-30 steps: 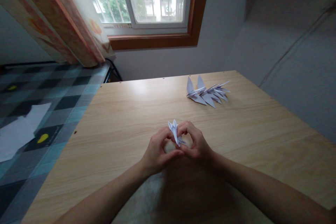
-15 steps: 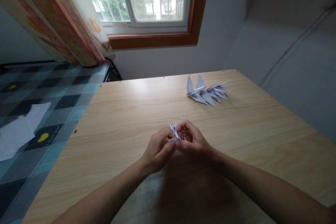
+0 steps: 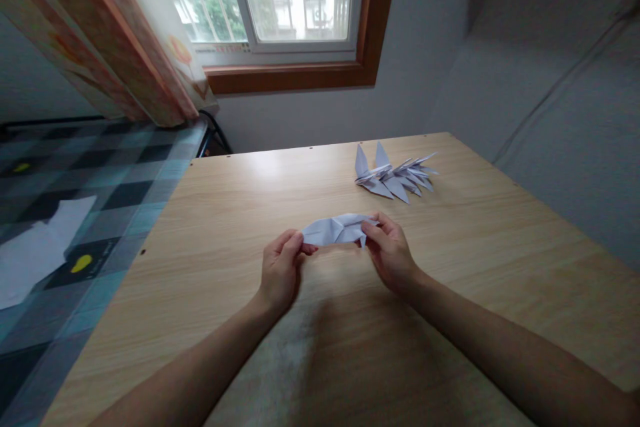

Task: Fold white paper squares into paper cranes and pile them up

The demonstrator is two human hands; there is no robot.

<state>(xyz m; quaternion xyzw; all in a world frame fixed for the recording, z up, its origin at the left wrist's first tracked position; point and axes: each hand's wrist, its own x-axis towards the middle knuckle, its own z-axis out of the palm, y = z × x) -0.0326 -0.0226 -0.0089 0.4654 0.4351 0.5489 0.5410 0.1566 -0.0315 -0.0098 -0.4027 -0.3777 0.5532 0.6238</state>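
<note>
A white folded paper piece [image 3: 334,230] stretches sideways between my two hands, just above the wooden table. Its left tip is pinched between the thumb and fingers of my left hand [image 3: 281,265]. My right hand [image 3: 393,250] pinches the other end, where a small pointed flap hangs down by the thumb. Creases meet near the middle of the paper. Beyond my hands, toward the back of the table, lies a row of white folded paper cranes [image 3: 395,177], overlapping one another with pointed wings sticking out.
The wooden table [image 3: 225,213] has its back edge near the wall under a window [image 3: 300,0]. At the left, white paper sheets [image 3: 40,247] lie on a checked cloth [image 3: 125,193]. A curtain [image 3: 135,47] hangs at the upper left.
My hands have moved apart, left hand to the left and right hand to the right. The paper, bunched upright between my fingers before, is now spread out wide.
</note>
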